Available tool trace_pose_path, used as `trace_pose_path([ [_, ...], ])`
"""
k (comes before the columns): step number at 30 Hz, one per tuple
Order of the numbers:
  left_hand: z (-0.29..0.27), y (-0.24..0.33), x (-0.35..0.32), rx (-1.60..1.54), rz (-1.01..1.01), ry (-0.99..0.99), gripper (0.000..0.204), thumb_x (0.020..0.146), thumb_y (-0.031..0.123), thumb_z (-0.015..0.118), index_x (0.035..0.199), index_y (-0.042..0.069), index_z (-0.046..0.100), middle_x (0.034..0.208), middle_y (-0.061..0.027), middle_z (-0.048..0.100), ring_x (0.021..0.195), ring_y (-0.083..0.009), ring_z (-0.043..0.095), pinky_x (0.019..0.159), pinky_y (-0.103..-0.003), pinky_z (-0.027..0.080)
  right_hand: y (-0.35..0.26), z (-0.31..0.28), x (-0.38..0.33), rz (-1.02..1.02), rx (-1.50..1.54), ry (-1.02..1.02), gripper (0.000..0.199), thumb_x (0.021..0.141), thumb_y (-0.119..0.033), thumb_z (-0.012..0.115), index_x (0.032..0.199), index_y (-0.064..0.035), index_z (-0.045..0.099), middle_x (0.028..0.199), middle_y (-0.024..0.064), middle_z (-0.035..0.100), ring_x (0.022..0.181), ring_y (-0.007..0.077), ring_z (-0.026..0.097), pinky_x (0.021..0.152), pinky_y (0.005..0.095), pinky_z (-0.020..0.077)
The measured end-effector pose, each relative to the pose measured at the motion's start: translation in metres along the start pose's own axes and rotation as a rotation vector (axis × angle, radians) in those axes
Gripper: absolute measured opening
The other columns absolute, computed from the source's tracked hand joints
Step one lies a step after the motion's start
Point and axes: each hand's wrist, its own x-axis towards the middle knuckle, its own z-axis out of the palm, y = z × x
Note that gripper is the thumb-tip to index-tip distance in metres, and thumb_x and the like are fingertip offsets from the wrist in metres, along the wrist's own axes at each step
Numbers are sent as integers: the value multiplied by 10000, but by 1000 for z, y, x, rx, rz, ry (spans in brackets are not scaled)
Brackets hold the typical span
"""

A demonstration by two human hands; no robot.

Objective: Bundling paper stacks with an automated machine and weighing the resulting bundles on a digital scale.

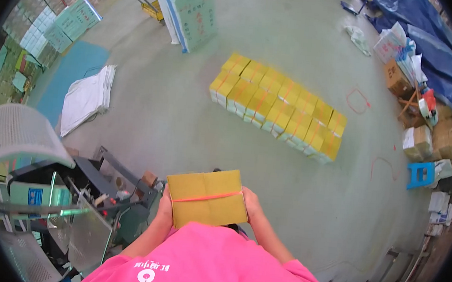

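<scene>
A bundle with a yellow-brown top (205, 206), tied across with a red strap, is held level in front of my pink shirt. My left hand (165, 206) grips its left side and my right hand (251, 205) its right side; most of the fingers are hidden under or behind it. Ahead on the floor stands a long block of similar strapped bundles (279, 111), yellow on top and white at the sides, set close together in two rows.
Metal machinery (109, 184) and a perforated metal chair (22, 134) crowd the near left. White sacks (87, 96) lie on the left floor. A tall wrapped stack (186, 11) stands at the back. Cartons (418, 141), a blue stool (421, 175) and a blue tarp (428, 46) line the right.
</scene>
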Motion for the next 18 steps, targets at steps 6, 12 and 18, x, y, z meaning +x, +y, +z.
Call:
trace_pose_path([
  [6,129,86,103,-28,-96,-88,615,1010,546,350,1312,41,527,1264,-92,593,1140,-234,578,970,-378,475,-120,0,126,-172,-185,-3,471,996,-369,454,1255,-1,594,1161,106,639,1020,186,604,856,328,502],
  [12,232,142,230,-48,-188,-73,635,1019,559,271,1316,56,520,1293,-115,574,1165,-258,570,1003,-402,461,-240,-9,265,-116,-436,-109,457,994,-360,433,1271,-32,589,1251,111,613,1122,211,567,956,338,439],
  [18,301,159,388,-128,-273,-53,666,1003,597,269,1298,60,529,1306,-128,567,1183,-275,565,1010,-441,463,-339,-4,414,98,-306,-127,469,993,-402,424,1235,-41,601,1202,88,633,1106,198,581,929,341,456],
])
